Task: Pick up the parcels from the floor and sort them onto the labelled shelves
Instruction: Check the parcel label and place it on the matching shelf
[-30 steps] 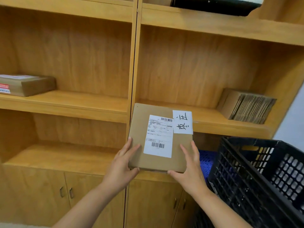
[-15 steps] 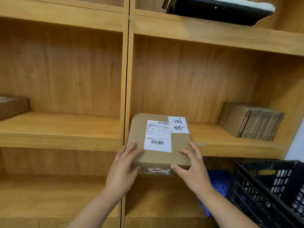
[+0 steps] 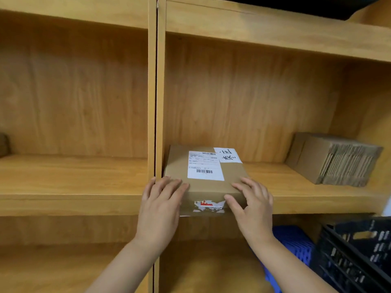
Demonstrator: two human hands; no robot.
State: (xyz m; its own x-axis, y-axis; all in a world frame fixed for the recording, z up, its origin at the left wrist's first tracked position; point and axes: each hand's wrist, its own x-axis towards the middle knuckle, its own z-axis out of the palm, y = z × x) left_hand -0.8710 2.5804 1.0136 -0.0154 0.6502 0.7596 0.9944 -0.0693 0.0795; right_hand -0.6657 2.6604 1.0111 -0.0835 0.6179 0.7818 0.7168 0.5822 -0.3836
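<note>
While both hands press against its near end, a brown cardboard parcel (image 3: pixel 203 182) lies flat on the middle shelf (image 3: pixel 296 193) of the right-hand bay, hard against the wooden upright (image 3: pixel 157 123) that divides the two bays. Its near end overhangs the shelf's front edge a little. On its top face sits a white shipping label (image 3: pixel 204 165) with one barcode along the far edge and another near the front; the small print is too fine to read. A second white slip (image 3: pixel 227 155), at the far right corner, carries handwritten black characters that look Chinese, lying sideways to the viewer; I cannot read them with certainty. On the front face a torn white sticker (image 3: pixel 208 206) shows a red mark and illegible print. The parcel's long axis appears to run front to back, into the shelf.

The left hand (image 3: pixel 161 205) wraps the near left corner, fingers spread over the top edge. The right hand (image 3: pixel 252 206) holds the near right corner, thumb on the front face and fingers curled on top. Both forearms reach up from below.

Farther right on the same shelf lies a bundle of flattened cardboard boxes (image 3: pixel 336 159), well apart from the parcel. A black plastic crate (image 3: pixel 357 256) and something blue (image 3: pixel 294 244) sit at lower right.
</note>
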